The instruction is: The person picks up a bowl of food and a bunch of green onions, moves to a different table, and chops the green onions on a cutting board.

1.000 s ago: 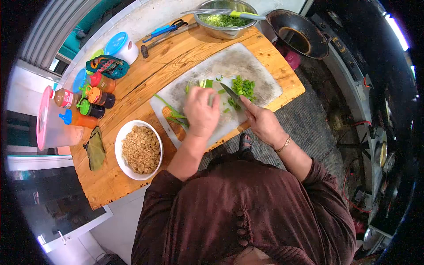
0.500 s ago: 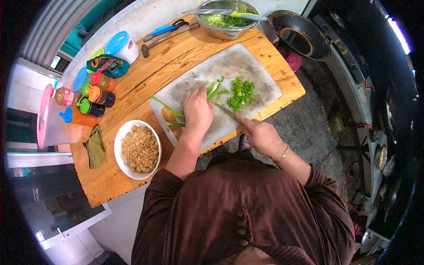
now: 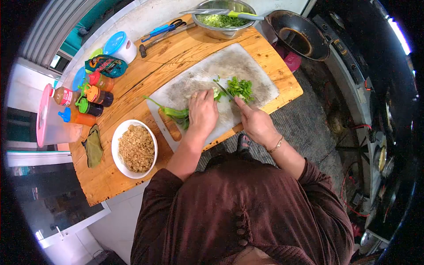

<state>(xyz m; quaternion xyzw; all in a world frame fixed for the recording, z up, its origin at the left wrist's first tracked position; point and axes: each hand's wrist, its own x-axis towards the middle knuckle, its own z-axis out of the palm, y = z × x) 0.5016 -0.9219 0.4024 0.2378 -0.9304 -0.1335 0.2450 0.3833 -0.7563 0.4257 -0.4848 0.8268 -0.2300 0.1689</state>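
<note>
My left hand (image 3: 203, 112) is closed over a bunch of green onions (image 3: 176, 112) on the white cutting board (image 3: 207, 73). Their long green ends stick out to its left, and short cut ends show by the fingertips. In my right hand (image 3: 257, 126) is a knife (image 3: 225, 89), gripped by its handle; the dark blade slants up and left over the board, just right of my left fingertips. Beside the blade lies a pile of chopped green onion (image 3: 241, 88).
A steel bowl (image 3: 226, 32) of chopped greens, a second knife (image 3: 240, 14) across its rim, stands at the back. Hammer (image 3: 143, 49), scissors (image 3: 159, 31) and sauce bottles (image 3: 92, 94) lie left. A white bowl (image 3: 118, 160) of brown crumbly food is near; a wok (image 3: 297, 37) is right.
The knife blade has swung more upright and moved up beside the chopped pile. My left hand has shifted slightly right and down, and the onion stalks lie more bunched at its left.
</note>
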